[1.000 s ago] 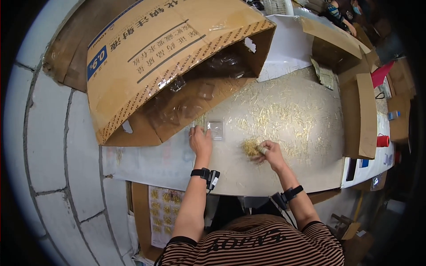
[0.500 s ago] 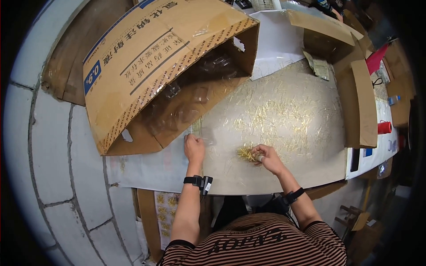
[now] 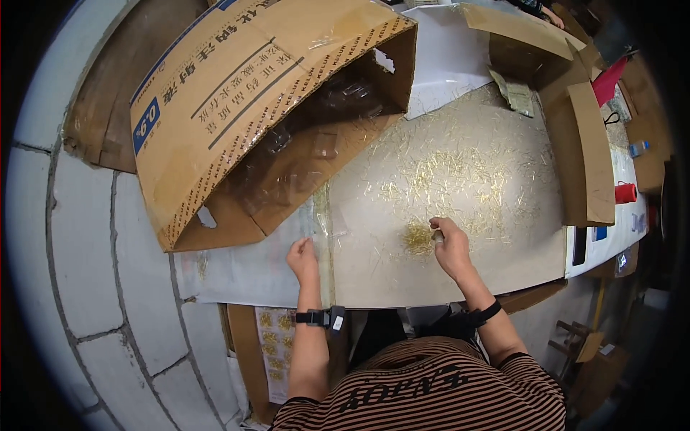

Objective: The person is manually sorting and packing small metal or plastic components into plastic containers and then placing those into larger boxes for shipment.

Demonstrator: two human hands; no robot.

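Observation:
A small heap of thin gold-coloured metal pins (image 3: 417, 238) lies on the greyish-beige board (image 3: 388, 280). Just to its right is my right hand (image 3: 451, 250), fingers bent inward and closed, with a pale band round one finger. Whether anything is pinched in its fingertips is too small to tell. My left hand (image 3: 303, 261) hovers at the board's left side, over the whitish table covering, fingers pinched together. Whatever it may hold cannot be made out. Beyond my right hand many more loose gold pins (image 3: 460, 176) lie scattered across the board.
A large cardboard box (image 3: 237, 93) lies on its side at the left, with clear plastic containers (image 3: 325, 145) inside. Cardboard flaps (image 3: 595, 158) wall the board's right side. Past them are a red cylinder (image 3: 625, 193) and a small bottle (image 3: 639, 149). Another person's hand (image 3: 552, 17) shows at the far edge.
My right hand has come off the heap of pins and moved slightly right and away from me. My left hand has drawn a little nearer to me and left. The view has shifted slightly.

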